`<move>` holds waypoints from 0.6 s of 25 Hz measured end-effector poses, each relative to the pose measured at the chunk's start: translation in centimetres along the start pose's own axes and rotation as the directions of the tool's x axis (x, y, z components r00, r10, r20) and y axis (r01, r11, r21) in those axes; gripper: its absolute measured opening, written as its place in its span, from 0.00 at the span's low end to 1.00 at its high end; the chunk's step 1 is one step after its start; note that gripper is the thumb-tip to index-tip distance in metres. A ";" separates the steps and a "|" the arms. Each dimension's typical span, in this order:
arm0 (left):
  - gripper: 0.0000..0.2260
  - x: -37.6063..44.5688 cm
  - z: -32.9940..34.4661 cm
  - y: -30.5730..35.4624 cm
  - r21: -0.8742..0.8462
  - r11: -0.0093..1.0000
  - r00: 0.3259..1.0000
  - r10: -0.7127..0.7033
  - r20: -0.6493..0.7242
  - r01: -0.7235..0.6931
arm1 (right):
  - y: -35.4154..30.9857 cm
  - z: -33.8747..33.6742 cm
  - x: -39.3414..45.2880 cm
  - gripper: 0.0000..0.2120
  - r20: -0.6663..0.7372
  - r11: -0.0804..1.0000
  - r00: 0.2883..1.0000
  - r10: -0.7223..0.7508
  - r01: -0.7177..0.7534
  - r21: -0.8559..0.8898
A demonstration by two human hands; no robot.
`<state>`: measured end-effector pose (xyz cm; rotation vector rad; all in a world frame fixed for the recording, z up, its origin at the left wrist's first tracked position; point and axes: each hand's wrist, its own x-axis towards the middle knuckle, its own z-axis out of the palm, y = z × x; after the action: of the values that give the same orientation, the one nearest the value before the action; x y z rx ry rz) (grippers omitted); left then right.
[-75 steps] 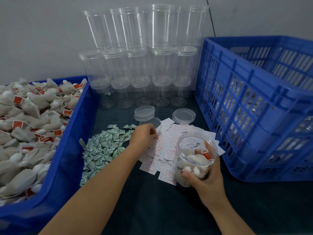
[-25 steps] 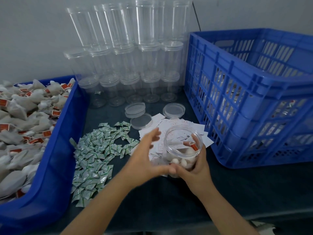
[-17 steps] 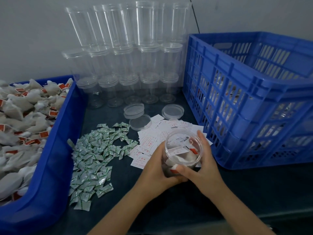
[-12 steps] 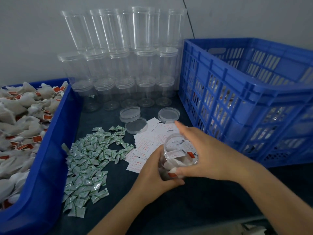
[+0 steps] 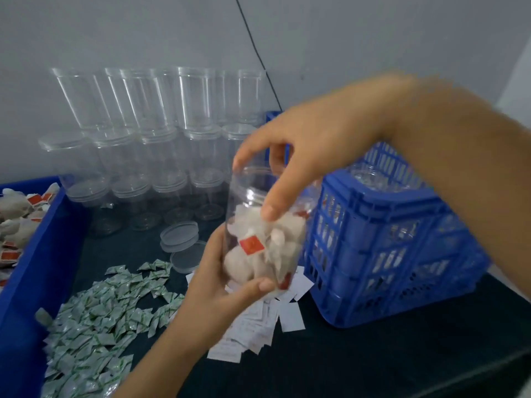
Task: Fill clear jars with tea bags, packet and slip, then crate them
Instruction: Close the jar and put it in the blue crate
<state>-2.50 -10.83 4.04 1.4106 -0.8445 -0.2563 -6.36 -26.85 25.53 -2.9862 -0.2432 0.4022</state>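
Gripping jar (image 5: 265, 225) base, left hand (image 5: 218, 285) holds it upright above slips (image 5: 258, 326); right hand (image 5: 310, 147) curls fingers over jar's mouth, thumb on its front wall. Tea bags (image 5: 267, 245) inside jar, between both hands. Crate (image 5: 388, 239) just right of fingers, packets (image 5: 100, 311) lower left.

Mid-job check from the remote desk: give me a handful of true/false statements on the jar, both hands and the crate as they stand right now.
1. The left hand grips the filled jar near its bottom. True.
2. The jar is standing on the table. False: it is held up above it.
3. The right hand is at the jar's top. True.
4. The jar holds only green packets. False: white tea bags with red tags show inside.
5. The blue crate is left of the jar. False: it is to the right.
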 end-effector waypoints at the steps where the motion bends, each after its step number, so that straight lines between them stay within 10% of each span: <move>1: 0.42 1.2 0.0 0.3 0.019 1.000 1.000 0.013 -0.003 -0.013 | 0.9 -1.6 -0.3 0.38 -0.028 0.999 0.999 0.022 -0.020 0.047; 8: 0.26 7.7 0.0 0.2 0.148 0.988 0.999 0.044 0.000 -0.043 | 13.4 -7.9 -2.0 0.34 -0.446 0.870 0.788 0.424 -0.218 0.443; 15: 0.21 8.9 -0.6 -2.2 0.233 0.972 1.000 -0.007 -0.007 0.008 | 22.7 -3.0 3.8 0.34 -0.262 0.744 0.700 0.664 -0.582 0.329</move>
<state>4.76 -16.38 5.32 1.6330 -0.8859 -0.1617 1.33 -48.67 24.31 -2.7486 0.8345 -0.0910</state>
